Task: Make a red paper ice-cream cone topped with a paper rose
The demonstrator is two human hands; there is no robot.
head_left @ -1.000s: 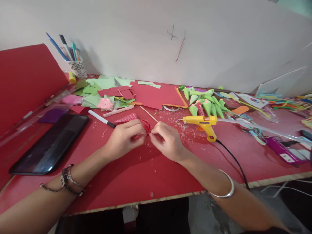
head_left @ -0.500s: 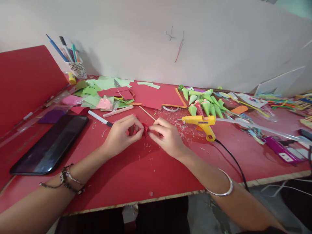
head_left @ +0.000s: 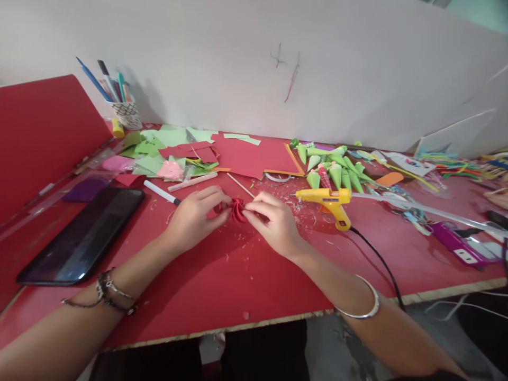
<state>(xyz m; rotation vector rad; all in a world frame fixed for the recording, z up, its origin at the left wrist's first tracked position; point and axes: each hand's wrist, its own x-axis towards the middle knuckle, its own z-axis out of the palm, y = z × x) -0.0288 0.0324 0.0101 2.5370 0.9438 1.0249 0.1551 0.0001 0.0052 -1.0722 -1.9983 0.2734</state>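
Between my two hands, just above the red tabletop (head_left: 234, 286), is a small red pleated paper piece (head_left: 237, 210) with folds fanning out from its middle. My left hand (head_left: 197, 216) pinches its left edge between thumb and forefinger. On the opposite side my right hand (head_left: 274, 221) grips its right edge in the same way. My fingertips hide parts of both edges. A thin wooden stick (head_left: 240, 185) lies right behind the hands. To the right rests a yellow hot glue gun (head_left: 327, 201), its nozzle pointing left. A capped marker (head_left: 161, 191) lies beyond my left hand.
A black phone (head_left: 85, 233) lies at the left. Paper scraps (head_left: 151, 153), a red sheet (head_left: 250, 153) and several green paper cones (head_left: 335, 172) spread along the back. A pen cup (head_left: 126, 114) stands by the wall. The glue gun's black cord (head_left: 381, 259) runs over the front edge.
The red pleated paper has spread wider between my fingers, showing more of its folds. Both hands have shifted slightly and keep their pinch on it.
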